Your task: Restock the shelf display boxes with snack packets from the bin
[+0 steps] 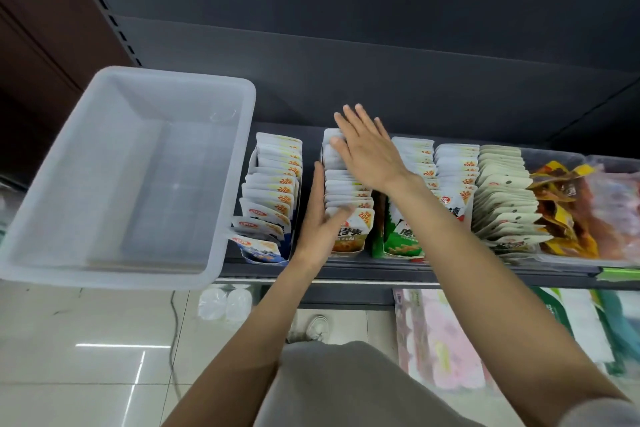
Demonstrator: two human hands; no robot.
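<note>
A translucent white bin (114, 180) sits at the left end of the shelf, with nothing visible inside. Beside it stand display boxes of upright snack packets: a blue row (273, 191), an orange row (348, 198), a green row (401, 236) and another row (453, 177). My left hand (320, 215) presses flat against the left side of the orange row, thumb across the front packet. My right hand (367, 149) lies flat with straight fingers on the tops of the back packets of that row.
Further right on the shelf (415, 270) are a cream packet row (502, 198) and a clear tub of loose orange and brown packets (568, 204). Below the shelf edge hang pink and green goods (443, 340). A tiled floor (86, 357) and a shoe (317, 326) lie beneath.
</note>
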